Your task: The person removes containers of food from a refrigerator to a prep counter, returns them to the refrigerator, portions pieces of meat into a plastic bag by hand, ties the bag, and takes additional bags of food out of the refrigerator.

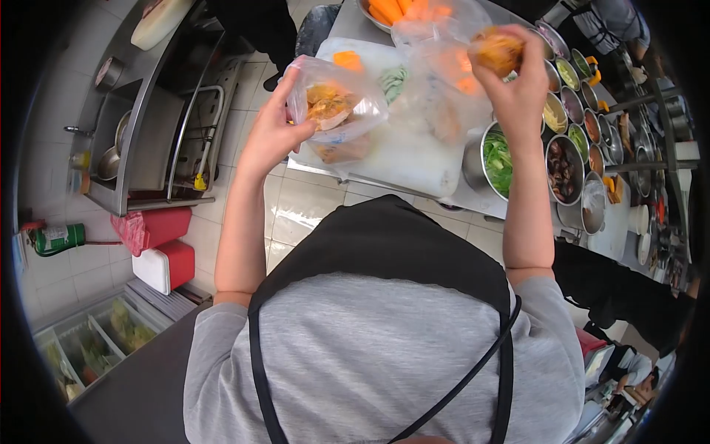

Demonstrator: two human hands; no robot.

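Observation:
My left hand (277, 129) grips the left edge of a clear plastic bag (364, 95) that has orange-yellow food pieces (329, 106) inside. Above the far right of the board, my right hand (522, 92) holds an orange-brown piece of food (495, 53), blurred, so its kind is unclear. Under both hands lies a white cutting board (414, 172). On it are an orange chunk (347, 61) and a crumpled green-and-white cloth (393, 83). More clear plastic (436, 33) with orange pieces lies between the hands.
Carrots (388, 10) fill a bowl at the far edge. A metal pot of green leaves (498, 164) stands right of the board, beside a pot of dark brown pieces (563, 170) and several more containers. A metal sink unit (151, 137) is at left. Other people stand nearby.

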